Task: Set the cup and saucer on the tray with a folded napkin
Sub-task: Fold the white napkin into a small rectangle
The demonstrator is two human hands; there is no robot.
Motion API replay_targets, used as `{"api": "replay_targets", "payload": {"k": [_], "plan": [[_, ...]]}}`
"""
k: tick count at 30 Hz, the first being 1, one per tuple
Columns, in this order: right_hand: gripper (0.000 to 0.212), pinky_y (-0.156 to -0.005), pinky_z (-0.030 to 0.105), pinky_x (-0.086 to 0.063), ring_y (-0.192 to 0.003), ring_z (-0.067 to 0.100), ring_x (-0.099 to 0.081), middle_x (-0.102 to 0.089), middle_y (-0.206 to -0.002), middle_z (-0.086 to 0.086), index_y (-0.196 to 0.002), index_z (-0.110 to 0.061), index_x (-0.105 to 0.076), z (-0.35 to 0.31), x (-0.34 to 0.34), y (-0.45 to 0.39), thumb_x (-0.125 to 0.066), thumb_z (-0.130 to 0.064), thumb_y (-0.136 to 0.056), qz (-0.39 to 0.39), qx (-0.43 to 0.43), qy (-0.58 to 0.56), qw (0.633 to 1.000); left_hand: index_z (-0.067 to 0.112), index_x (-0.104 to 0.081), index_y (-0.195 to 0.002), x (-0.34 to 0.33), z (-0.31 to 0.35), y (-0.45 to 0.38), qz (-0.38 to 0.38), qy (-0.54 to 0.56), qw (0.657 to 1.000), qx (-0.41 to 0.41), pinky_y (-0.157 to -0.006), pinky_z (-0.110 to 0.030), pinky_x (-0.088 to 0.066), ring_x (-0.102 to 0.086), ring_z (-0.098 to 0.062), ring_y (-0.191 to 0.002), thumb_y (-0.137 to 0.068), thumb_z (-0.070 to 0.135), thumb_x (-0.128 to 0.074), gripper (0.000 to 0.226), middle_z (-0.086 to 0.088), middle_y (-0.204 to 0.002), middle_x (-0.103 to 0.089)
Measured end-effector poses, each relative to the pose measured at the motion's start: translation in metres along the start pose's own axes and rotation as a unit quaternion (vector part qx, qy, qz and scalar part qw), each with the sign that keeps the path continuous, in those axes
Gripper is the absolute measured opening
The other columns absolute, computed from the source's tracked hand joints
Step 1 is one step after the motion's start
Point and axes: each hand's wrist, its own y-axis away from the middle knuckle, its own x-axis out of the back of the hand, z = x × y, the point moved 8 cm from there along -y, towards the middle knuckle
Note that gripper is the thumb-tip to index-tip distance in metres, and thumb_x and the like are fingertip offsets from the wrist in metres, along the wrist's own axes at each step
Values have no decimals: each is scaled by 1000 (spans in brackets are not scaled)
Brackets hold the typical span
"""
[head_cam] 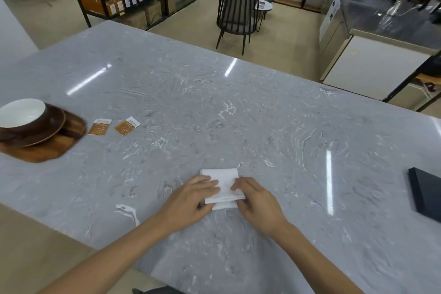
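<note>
Marble counter (pixel 214 102): your napkin (pixel 223 177) looks half folded (more creasing likely left); left hand (pixel 191 200) presses it flat, right hand (pixel 257 200) pinches its edge.

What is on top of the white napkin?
Both hands. The left hand lies flat across the folded napkin; the right hand touches its right edge. The parts beneath them, and anything under the napkin on the table, are hidden.

The left hand (pixel 191 200) and right hand (pixel 259 201) are bare, with bare forearms (pixel 124 253) behind them.
</note>
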Motion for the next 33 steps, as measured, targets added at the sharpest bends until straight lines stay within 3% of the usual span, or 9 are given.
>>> {"api": "replay_targets", "payload": {"k": [4,7,13,19,22,24,27,30,33], "plan": [[30,-71,30,-56,-99,18,-70,-59,-139,-5,-117,-22,-67,1,-3,9,-66,-14,-88,25,-4,0,1000,13,-75,-120,-6,-2,10,27,11,1000,13,-105,-37,-52,-54,-23,-133,-84,33,-78,41,-3,-134,-67],[28,-73,35,-60,-103,19,-70,-60,-141,-2,-116,-19,-69,-2,-3,14,-66,-13,-89,38,-5,0,999,12,-76,-116,-8,1,12,39,16,999,1,-104,-38,-52,-56,-26,-131,-82,28,-81,38,-6,-131,-69],[23,-60,32,-60,-73,18,-74,-65,-137,2,-108,-16,-75,-13,-1,19,-73,-10,-86,91,-3,-2,996,12,-76,-115,-4,3,13,60,20,997,-36,-102,-36,-54,-60,-27,-127,-86,12,-77,29,-5,-128,-71],[23,-60,32,-60,-75,15,-73,-65,-136,1,-109,-18,-75,-18,-6,27,-75,-14,-86,98,-4,4,995,11,-76,-117,-4,-4,18,58,22,997,-36,-99,-39,-56,-58,-27,-129,-85,5,-73,32,-5,-128,-71],[22,-64,27,-59,-85,17,-74,-66,-136,0,-109,-20,-75,-17,-8,31,-76,-20,-87,108,3,11,994,14,-72,-125,-5,-3,22,44,18,999,-21,-101,-35,-55,-50,-22,-137,-90,23,-63,36,0,-135,-67],[25,-70,26,-59,-103,17,-72,-64,-139,0,-112,-21,-74,-16,-11,36,-75,-23,-87,107,18,8,994,16,-65,-134,-8,0,28,34,-18,999,-35,-108,-30,-48,-44,-17,-143,-92,36,-59,47,3,-143,-60],[31,-77,28,-62,-119,19,-65,-61,-143,1,-119,-19,-73,-12,-16,40,-76,-23,-88,103,48,8,993,15,-62,-137,-12,3,33,33,-57,996,-53,-114,-32,-42,-45,-17,-143,-93,41,-63,51,2,-147,-57],[31,-77,29,-62,-115,19,-67,-64,-139,0,-118,-19,-73,-9,-13,36,-77,-28,-89,109,59,27,992,17,-69,-127,-7,1,26,42,-81,994,-61,-96,-34,-57,-61,-21,-126,-92,36,-68,40,-3,-135,-66],[28,-70,29,-62,-107,20,-70,-70,-131,-2,-115,-21,-76,-11,-9,31,-77,-31,-89,108,103,75,986,19,-71,-114,-7,9,21,47,-139,982,-118,-75,-32,-55,-63,-18,-99,-93,32,-67,25,1,-110,-69]]}}
